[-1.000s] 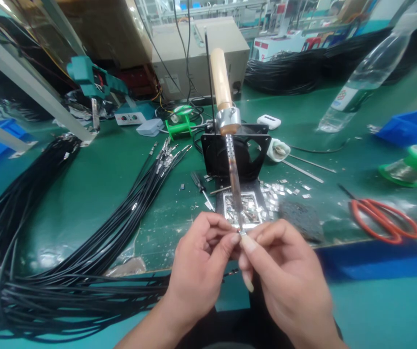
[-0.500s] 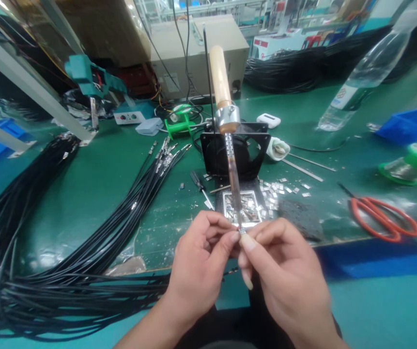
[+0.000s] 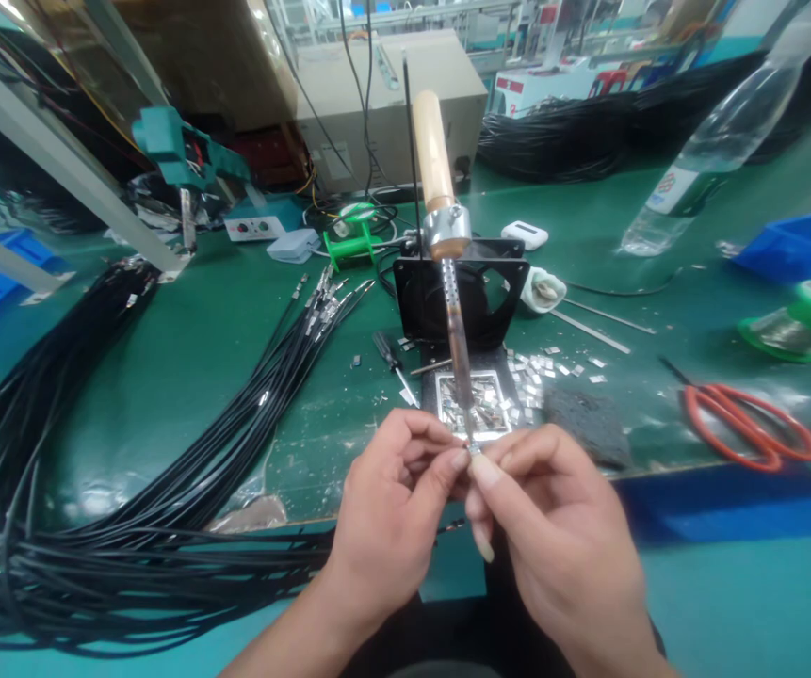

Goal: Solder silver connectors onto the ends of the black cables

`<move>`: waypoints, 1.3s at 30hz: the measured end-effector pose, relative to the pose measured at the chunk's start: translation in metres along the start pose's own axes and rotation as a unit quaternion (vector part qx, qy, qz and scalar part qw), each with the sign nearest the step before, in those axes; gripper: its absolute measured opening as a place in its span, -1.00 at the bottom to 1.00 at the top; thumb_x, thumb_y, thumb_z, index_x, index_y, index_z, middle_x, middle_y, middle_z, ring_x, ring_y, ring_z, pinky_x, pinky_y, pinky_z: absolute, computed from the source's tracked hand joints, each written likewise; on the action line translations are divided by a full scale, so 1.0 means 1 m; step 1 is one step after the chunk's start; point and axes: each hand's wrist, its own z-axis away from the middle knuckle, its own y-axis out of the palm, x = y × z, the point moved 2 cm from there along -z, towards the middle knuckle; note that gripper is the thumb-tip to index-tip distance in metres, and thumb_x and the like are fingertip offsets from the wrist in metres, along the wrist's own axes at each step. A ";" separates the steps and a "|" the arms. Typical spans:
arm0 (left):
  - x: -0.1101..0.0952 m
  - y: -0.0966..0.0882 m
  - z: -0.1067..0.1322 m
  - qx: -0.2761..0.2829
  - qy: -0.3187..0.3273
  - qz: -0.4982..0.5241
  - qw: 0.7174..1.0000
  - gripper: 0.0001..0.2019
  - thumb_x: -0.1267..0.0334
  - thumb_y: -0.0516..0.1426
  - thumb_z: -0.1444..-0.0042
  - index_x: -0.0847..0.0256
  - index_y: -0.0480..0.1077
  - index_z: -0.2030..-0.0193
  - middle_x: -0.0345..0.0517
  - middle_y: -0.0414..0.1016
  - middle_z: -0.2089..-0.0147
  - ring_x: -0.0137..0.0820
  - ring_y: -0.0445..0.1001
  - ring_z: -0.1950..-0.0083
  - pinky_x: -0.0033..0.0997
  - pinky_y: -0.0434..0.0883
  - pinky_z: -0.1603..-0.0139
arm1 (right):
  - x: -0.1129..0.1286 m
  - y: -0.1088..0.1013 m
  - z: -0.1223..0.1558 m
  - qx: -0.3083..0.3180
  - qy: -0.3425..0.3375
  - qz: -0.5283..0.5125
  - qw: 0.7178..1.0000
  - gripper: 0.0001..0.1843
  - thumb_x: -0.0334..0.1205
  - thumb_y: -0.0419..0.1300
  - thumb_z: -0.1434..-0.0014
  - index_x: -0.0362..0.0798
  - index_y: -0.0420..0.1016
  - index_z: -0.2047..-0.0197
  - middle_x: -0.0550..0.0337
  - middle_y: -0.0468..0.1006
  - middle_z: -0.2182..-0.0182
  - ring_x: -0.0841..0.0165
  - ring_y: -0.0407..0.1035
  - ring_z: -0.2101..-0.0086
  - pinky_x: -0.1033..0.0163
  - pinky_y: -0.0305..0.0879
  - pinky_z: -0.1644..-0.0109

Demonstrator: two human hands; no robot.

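My left hand and my right hand meet at the fingertips just under the tip of a soldering iron, which has a wooden handle and is clamped in a stand, pointing down toward me. Both hands pinch a small metal piece at the iron's tip; what each finger grips is too small to tell apart. A thin black wire runs from below my left hand. Behind the tip lies a small metal tray holding several silver terminals.
A large bundle of black cables covers the left of the green table. Red-handled scissors, a solder spool, a blue bin and a plastic bottle are at right. A black fan stands behind the iron.
None beyond a slight shift of the camera; my hands stay pinched at the iron's tip.
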 end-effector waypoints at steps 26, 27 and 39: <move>-0.001 -0.001 0.002 -0.012 0.009 -0.017 1.000 -0.92 0.33 0.22 -0.36 0.20 0.37 0.14 -0.32 0.55 0.32 -0.65 0.55 0.32 -0.78 0.46 0.28 | -0.001 0.000 0.001 -0.003 0.012 0.004 1.000 -0.73 -0.32 0.31 -0.36 -0.10 0.33 0.35 0.29 0.53 0.44 0.54 0.43 0.57 0.46 0.41 0.54; -0.001 -0.001 0.003 -0.013 0.007 -0.017 1.000 -0.92 0.33 0.22 -0.36 0.20 0.37 0.14 -0.32 0.55 0.32 -0.65 0.55 0.32 -0.78 0.46 0.28 | -0.001 0.000 0.001 -0.003 0.011 0.004 1.000 -0.72 -0.32 0.31 -0.36 -0.10 0.33 0.35 0.30 0.52 0.44 0.53 0.42 0.57 0.46 0.41 0.54; -0.002 0.000 0.003 -0.013 0.003 -0.016 1.000 -0.91 0.30 0.22 -0.37 0.22 0.37 0.14 -0.27 0.55 0.30 -0.61 0.55 0.32 -0.73 0.47 0.28 | 0.000 0.001 -0.001 -0.003 0.007 0.002 1.000 -0.73 -0.32 0.31 -0.37 -0.09 0.34 0.35 0.28 0.53 0.44 0.54 0.41 0.57 0.46 0.40 0.54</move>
